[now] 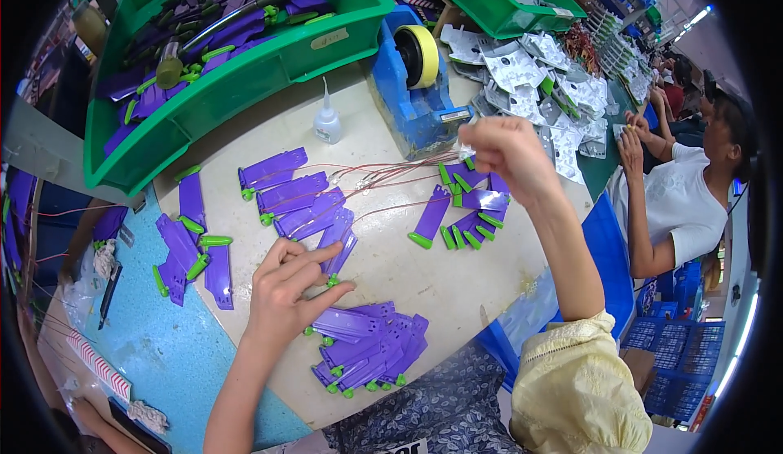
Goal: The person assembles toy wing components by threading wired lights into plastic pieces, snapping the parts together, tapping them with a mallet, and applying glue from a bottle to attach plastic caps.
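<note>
My left hand (287, 287) is open over the table, thumb and forefinger stretched apart around the green-tipped end of a purple plastic blade (337, 238). Whether the fingers touch it I cannot tell. My right hand (510, 154) is raised beside the cutting edge of a blue tape dispenser (412, 115), its fingers pinched together; a whitish bit shows under the fingertips, too small to name. Thin red wires (375, 175) run from the blades near my left hand toward another group of purple blades (481, 201) below my right hand. A stacked pile of purple blades (379, 344) lies closest to me.
More purple blades (181, 246) lie at the left. A white squeeze bottle (327, 119) with a thin nozzle stands by the dispenser. A green bin (245, 75) full of blades is at the back left. White-grey plates (530, 75) are heaped back right; a co-worker (681, 185) sits beyond.
</note>
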A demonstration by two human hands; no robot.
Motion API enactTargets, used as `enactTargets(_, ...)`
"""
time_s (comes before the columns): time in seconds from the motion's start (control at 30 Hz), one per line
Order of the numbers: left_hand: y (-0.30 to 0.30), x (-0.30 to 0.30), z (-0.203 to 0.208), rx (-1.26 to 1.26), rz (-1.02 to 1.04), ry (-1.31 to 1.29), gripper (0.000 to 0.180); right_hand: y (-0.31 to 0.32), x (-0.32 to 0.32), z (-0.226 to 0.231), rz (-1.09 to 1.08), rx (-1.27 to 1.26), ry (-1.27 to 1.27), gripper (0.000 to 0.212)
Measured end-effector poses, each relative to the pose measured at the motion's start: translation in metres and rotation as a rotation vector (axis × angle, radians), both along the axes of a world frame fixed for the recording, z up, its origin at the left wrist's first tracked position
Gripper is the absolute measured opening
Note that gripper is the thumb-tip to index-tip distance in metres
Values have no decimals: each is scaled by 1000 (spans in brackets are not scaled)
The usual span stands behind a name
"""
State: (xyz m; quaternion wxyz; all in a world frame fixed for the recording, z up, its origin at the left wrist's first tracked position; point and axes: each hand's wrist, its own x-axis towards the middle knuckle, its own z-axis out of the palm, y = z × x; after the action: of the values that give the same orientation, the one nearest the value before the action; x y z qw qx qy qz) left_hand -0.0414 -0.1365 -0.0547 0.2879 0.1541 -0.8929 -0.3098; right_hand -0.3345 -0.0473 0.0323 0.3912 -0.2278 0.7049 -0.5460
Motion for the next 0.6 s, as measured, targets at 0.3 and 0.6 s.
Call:
enactTargets(0.3,1,3,4,252,68,-50,62,18,71,-27,412,43,43,11)
enactTargets(0.6,9,3,-4,52,103,75,55,8,114,-62,687,54,198,25)
